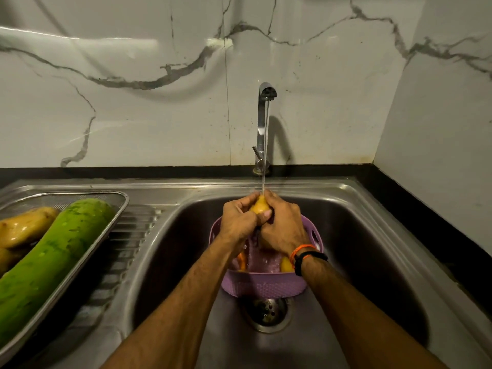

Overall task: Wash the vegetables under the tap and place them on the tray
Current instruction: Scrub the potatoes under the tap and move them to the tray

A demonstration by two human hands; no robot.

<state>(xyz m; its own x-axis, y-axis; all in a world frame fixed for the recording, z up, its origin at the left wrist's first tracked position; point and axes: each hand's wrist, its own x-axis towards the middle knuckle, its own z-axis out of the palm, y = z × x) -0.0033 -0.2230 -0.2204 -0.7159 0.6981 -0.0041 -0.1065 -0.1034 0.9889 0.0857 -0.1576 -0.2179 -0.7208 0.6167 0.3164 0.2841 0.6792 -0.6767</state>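
Note:
Water runs from the steel tap (264,115) onto a yellow potato (261,205). My left hand (237,222) and my right hand (285,225) both grip this potato, fingers curled round it, above a purple basket (263,284) in the sink (372,235). Inside the basket lie another yellow vegetable (286,265) and an orange piece (241,259), partly hidden by my arms. On the left, the steel tray (121,206) holds a long green gourd (50,259) and wet potatoes (25,226).
The tray sits on the ribbed draining board (127,249). The sink drain (266,311) lies just in front of the basket. A black counter edge (412,209) and marble walls bound the back and right.

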